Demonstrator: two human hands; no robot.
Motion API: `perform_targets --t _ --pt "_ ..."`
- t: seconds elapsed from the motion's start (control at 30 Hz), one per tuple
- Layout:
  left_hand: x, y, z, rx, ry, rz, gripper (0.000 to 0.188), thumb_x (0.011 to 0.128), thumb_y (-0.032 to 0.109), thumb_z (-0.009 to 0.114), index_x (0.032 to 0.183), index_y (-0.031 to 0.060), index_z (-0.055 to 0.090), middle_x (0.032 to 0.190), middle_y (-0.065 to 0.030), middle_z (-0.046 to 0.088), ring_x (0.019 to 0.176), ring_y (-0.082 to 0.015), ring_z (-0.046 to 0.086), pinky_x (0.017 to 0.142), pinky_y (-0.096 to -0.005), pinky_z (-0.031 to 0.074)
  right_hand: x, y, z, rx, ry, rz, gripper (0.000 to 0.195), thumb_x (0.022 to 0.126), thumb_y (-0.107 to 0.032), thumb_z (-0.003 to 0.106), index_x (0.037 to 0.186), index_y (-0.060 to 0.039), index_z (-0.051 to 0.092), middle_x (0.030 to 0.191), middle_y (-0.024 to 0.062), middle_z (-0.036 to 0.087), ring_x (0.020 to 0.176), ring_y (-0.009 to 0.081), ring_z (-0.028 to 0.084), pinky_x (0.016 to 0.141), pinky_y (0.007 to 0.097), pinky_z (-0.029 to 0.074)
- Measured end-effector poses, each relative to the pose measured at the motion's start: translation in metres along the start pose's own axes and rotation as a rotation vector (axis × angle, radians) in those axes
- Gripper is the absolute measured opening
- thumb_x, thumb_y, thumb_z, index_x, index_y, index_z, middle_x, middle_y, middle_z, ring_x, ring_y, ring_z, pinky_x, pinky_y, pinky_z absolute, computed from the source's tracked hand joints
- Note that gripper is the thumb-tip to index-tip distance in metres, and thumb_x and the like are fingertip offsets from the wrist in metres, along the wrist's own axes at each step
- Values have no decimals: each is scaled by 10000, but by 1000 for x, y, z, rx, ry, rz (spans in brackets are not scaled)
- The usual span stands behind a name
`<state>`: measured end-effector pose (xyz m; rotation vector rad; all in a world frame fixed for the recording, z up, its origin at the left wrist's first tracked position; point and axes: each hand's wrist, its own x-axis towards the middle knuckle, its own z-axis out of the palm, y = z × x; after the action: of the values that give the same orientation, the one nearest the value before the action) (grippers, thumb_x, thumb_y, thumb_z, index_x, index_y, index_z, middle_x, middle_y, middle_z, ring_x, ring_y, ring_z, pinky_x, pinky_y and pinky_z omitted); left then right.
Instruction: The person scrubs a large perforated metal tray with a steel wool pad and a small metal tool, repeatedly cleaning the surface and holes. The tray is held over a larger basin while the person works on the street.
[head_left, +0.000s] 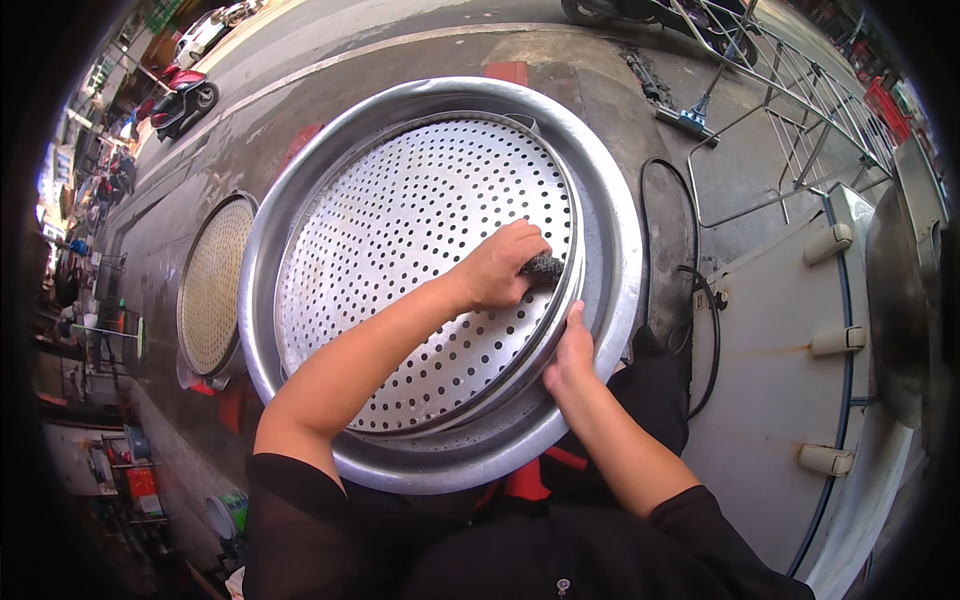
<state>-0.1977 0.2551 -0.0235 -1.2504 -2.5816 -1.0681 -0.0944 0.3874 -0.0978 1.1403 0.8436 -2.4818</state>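
Note:
A round perforated metal steamer tray (420, 225) lies tilted inside a wide metal basin (611, 217). My left hand (501, 264) is closed around a dark steel-wool scrubber (543, 267), which touches the tray's surface close to its right edge. On the near right side, my right hand (571, 351) grips the tray's rim, thumb up along the edge and fingers partly hidden beneath. A little cloudy liquid seems to lie in the basin under the tray.
Another perforated tray (217, 289) stands left of the basin. A black hose (701, 337) curls on the right beside a white cabinet (765, 375) with hinges. Beyond are a metal rack (795, 112) and a squeegee (691, 120). A red scooter (182, 97) is parked far left.

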Motion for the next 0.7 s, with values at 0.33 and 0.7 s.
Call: perform_targets --t 0.33,0.7 --pt "6 -13 7 36 45 -40 137 689 46 653 795 20 569 797 -131 551 812 -323 513 747 -390 423 -2 -2 3 -54 33 -3 604 962 -479 320 1262 30 444 1338 161 446 1183 282 466 997 379 364" --pt "5 -3 24 44 -4 46 195 656 -11 639 831 24 561 797 -123 551 815 -306 517 746 -386 421 0 -7 5 -94 101 108 494 979 -386 285 1182 -6 525 1233 144 542 1120 282 506 991 399 363"
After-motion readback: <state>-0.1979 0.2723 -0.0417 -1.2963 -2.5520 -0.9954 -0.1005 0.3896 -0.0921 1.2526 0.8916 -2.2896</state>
